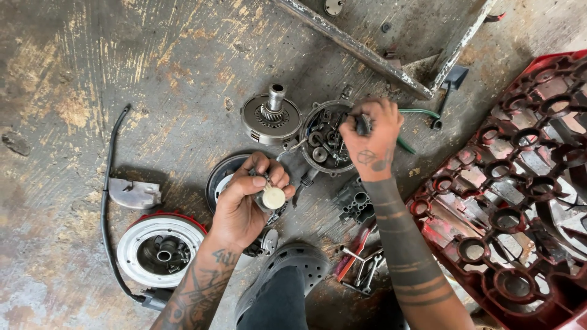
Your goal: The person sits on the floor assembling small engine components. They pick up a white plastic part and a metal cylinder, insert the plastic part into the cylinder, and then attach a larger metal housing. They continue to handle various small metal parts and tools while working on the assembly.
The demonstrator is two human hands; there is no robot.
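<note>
My left hand (247, 201) grips a small metal part with a cream-coloured round cap (273, 197), held above a dark round cover (221, 174) on the floor. My right hand (372, 137) is closed around a dark tool handle (363, 124) at the right edge of a round metal housing (324, 140) full of small gears and bolts. A clutch-like disc with a toothed shaft (271, 116) stands just left of that housing.
A silver wheel-shaped part on a red base (160, 247) lies at lower left with a black cable (107, 201) and a metal plate (134, 194). A red plastic crate (520, 201) fills the right. A metal frame (361, 52), pliers (351, 256), my grey shoe (293, 266).
</note>
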